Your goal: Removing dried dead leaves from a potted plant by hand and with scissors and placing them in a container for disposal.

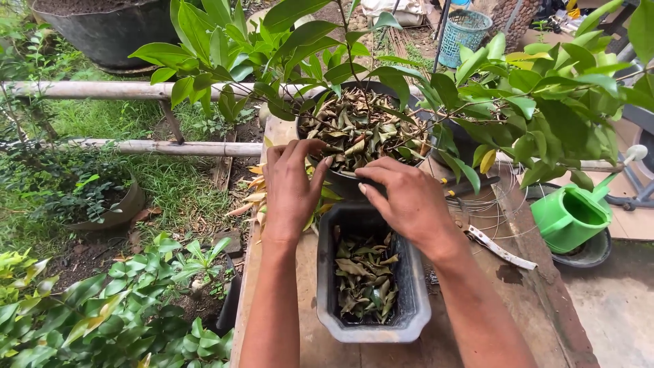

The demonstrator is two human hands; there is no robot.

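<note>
A round black pot (343,182) with a leafy green plant stands on a wooden bench; dry brown leaves (361,129) cover its soil. My left hand (289,187) rests on the pot's near left rim, fingers curled toward the dry leaves. My right hand (409,197) lies palm down on the near rim, fingers pointing left. Whether either hand grips leaves is hidden. Just below them sits a grey rectangular planter (417,300) partly filled with dry leaves (364,276).
Pruning shears (470,185), coiled wire (501,204) and a white-handled tool (501,249) lie on the bench (518,300) at right. A green watering can (569,215) sits in a dark dish beyond. Bamboo poles (102,89), grass and potted shrubs fill the left.
</note>
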